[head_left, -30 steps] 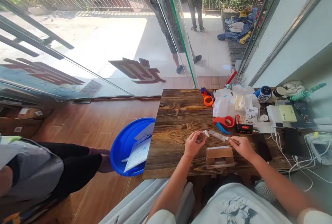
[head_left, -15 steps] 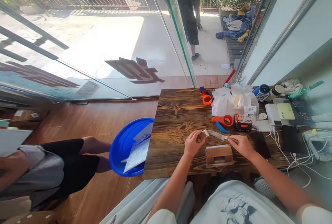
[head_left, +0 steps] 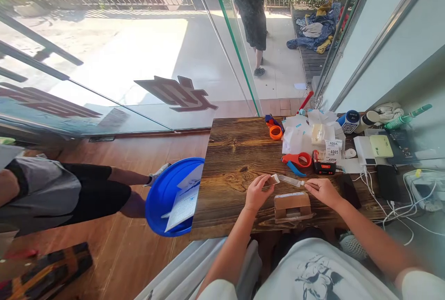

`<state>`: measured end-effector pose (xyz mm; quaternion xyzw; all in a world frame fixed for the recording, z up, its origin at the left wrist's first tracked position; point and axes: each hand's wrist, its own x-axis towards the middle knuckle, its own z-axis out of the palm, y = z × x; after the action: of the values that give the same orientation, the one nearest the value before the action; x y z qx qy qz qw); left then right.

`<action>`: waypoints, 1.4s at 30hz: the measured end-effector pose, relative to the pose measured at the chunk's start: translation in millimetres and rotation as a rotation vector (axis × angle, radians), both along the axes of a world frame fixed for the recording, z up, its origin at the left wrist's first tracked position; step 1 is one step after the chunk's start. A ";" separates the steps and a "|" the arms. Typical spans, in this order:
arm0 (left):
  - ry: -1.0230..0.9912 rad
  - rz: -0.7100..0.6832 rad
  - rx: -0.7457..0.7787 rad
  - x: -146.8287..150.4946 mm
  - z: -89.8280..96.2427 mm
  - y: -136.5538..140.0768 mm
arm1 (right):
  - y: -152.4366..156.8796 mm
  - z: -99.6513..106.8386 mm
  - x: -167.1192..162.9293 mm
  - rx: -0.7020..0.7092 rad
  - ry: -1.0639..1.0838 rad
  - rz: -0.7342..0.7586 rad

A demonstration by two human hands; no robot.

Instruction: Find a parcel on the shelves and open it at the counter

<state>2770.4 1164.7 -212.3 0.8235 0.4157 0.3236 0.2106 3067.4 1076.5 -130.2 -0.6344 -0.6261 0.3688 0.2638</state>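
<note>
My left hand (head_left: pixel 257 192) is closed around a small brown piece with a white end (head_left: pixel 274 179); its kind is unclear. From beside that white end a clear, narrow strip (head_left: pixel 290 181) runs across to my right hand (head_left: pixel 321 190), whose fingers pinch its whitish tip. Whether the strip joins the left piece cannot be made out. Just below, between my forearms, a small brown cardboard box (head_left: pixel 293 207) with an opening in its front lies on the wooden table (head_left: pixel 231 198). Red-handled scissors (head_left: pixel 301 158) and a blue-handled tool (head_left: pixel 295 170) lie beyond my hands.
White papers (head_left: pixel 295 140), a label roll (head_left: pixel 333 150), a red-and-black battery pack (head_left: pixel 323 163) and bottles crowd the far right. White cables (head_left: pixel 370 186) trail along the right edge. A blue bin (head_left: pixel 153 214) stands left of the table, beside another person (head_left: pixel 79 193).
My hands keep nearly the same pose, the strip still stretched between them. The person at the left has shifted, uncovering a dark box with orange bands on the floor. The person outside has moved slightly.
</note>
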 end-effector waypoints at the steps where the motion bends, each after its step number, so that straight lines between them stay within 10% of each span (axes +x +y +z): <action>1: 0.008 -0.036 0.007 -1.3 1.7 0.4 | 1.4 2.5 2.4 -0.012 -0.017 0.022; 11: 0.143 -0.365 -0.036 13.8 11.8 8.7 | 26.2 -16.3 -40.0 -0.067 -0.038 0.038; 24: 0.384 0.008 -0.302 11.4 -17.6 88.9 | -43.9 -89.0 -25.9 0.017 -0.049 -0.326; 30: 0.359 -0.341 -0.416 22.8 10.2 7.4 | -80.0 -96.2 -23.6 0.017 -0.077 0.195; 33: 0.487 -0.577 -0.494 18.9 29.9 -49.6 | -82.0 -99.4 -27.4 0.046 -0.010 0.144; 42: 0.721 -0.393 -0.654 40.4 70.7 -83.9 | -76.4 -94.1 -26.6 0.072 -0.021 0.401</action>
<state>2810.7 1080.8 -141.7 0.8362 0.3789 -0.1727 0.3569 3040.8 1000.0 -224.4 -0.4910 -0.7554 0.3847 0.2008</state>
